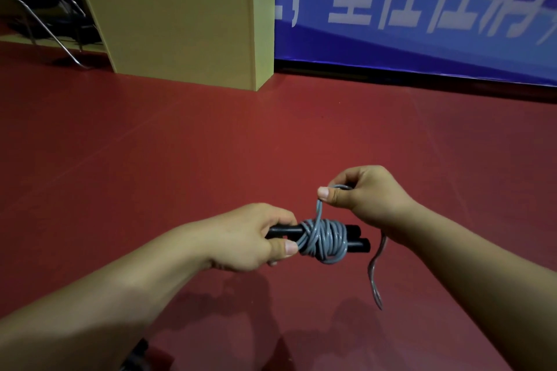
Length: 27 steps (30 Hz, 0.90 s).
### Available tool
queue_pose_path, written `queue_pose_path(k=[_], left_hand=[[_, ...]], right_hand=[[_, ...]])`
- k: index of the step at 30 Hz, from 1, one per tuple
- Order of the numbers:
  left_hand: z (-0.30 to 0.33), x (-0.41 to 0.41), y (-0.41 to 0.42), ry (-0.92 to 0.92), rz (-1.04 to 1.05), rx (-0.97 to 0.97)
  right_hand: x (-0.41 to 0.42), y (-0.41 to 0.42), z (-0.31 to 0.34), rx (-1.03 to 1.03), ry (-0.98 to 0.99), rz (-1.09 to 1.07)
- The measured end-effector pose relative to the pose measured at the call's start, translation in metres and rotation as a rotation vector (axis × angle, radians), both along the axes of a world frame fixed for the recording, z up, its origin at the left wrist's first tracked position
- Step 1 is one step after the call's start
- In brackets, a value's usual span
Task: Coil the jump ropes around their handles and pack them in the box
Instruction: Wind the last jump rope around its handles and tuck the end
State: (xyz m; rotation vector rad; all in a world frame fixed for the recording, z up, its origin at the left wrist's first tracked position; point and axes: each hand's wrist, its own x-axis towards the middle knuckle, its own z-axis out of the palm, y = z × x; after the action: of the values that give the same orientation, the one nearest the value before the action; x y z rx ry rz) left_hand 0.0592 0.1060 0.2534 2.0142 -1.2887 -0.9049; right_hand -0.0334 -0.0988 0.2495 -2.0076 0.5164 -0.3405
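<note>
While gripped, handles [357,238] lie left-right.

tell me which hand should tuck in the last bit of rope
Right. The right hand already pinches the grey rope above the coil, its loose tail hanging below. The left hand grips the black handles and steadies the bundle.

Head camera: single view, forward and down.
You look from the wearer's head onto the red floor [150,144], close above both forearms. The wooden box [180,27] stands beyond the floor area at upper left; the blue banner [422,24] lies right of the box, behind it.
</note>
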Motion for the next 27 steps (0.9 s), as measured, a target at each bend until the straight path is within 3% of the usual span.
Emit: queue_pose_path(k=[5,9,15,20,24,27], left_hand=[[0.003,0.001,0.003,0.211,-0.114,-0.137],[0.005,-0.002,0.004,0.351,-0.061,-0.285],[0.004,-0.005,0.000,0.327,0.213,-0.382],[-0.004,0.004,-0.005,0.205,0.444,-0.363],[-0.018,0.022,0.000,-0.102,0.516,-0.267],[-0.024,0.027,0.001,-0.220,0.585,-0.220]], right_hand=[[-0.002,0.000,0.002,0.221,0.004,0.117],[-0.006,-0.006,-0.005,0.339,-0.043,0.262],[-0.001,0.018,-0.013,0.129,0.050,0.142],[0.000,0.041,-0.019,-0.529,0.162,0.319],[0.001,0.052,-0.021,-0.631,0.185,0.318],[0.003,0.056,-0.016,-0.657,0.181,0.345]])
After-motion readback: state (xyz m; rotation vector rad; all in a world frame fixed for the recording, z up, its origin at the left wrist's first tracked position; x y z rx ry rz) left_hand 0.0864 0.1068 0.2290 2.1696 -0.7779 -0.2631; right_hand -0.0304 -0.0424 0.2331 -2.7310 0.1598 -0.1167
